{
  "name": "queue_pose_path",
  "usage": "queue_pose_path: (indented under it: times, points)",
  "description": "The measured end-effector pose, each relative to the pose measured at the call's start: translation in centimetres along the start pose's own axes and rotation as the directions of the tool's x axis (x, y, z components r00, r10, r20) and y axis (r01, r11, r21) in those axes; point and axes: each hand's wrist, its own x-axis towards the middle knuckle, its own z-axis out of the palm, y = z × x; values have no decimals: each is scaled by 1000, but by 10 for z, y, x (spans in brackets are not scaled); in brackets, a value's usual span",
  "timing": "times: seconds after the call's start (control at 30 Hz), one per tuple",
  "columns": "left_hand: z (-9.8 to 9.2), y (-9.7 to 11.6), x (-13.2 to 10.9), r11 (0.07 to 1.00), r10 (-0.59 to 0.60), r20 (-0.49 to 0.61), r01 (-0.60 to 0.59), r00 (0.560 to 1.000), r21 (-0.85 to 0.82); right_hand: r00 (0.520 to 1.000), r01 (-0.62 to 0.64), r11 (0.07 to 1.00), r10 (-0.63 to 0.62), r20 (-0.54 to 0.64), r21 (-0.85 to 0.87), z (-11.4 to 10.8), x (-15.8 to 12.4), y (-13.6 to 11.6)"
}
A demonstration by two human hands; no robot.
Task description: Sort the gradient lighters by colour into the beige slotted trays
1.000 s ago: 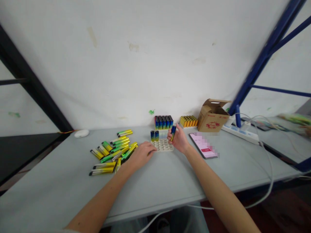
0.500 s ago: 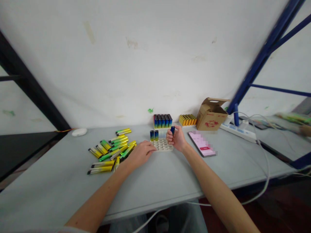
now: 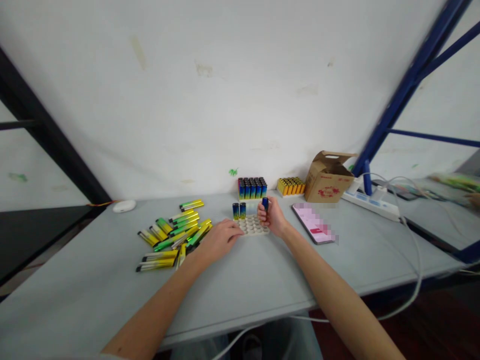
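My right hand is closed around a dark blue cylindrical battery, held upright over the right side of a white tray with round holes. My left hand rests at the tray's left front corner, fingers bent over its edge; the thumb is largely hidden. Two blue and yellow-green batteries stand upright at the tray's back left. Most of the other holes in view have nothing in them.
Slim yellow and green pieces with black ends lie loose at left. Blue batteries and yellow batteries stand in blocks by the wall. At right are a cardboard box, a phone, a power strip and cables.
The view has shifted slightly. My right hand still holds the battery over the tray, with only a slight change in position. My left hand stays at the tray's corner.
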Motion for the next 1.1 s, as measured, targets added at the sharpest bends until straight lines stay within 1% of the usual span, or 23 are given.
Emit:
queue_pose_path:
  times: [0.13, 0.33, 0.63, 0.83, 1.1]
  points:
    - [1, 0, 1, 1000, 0, -5, 0, 1000, -2, 1000, -3, 1000, 3, 6, -29, 2, -2, -1]
    - [1, 0, 1, 1000, 0, 4, 0, 1000, -6, 998, 12, 1000, -12, 59, 8, 0, -2, -2]
    - [4, -4, 0, 1000, -9, -6, 9, 1000, -11, 998, 38, 999, -39, 41, 13, 3, -2, -3]
    - [3, -2, 0, 1000, -9, -27, 8, 1000, -27, 999, 48, 999, -48, -3, -6, 4, -3, -4]
    - [6, -6, -2, 1000, -12, 7, 12, 1000, -12, 999, 32, 999, -34, -25, -43, 7, -4, -5]
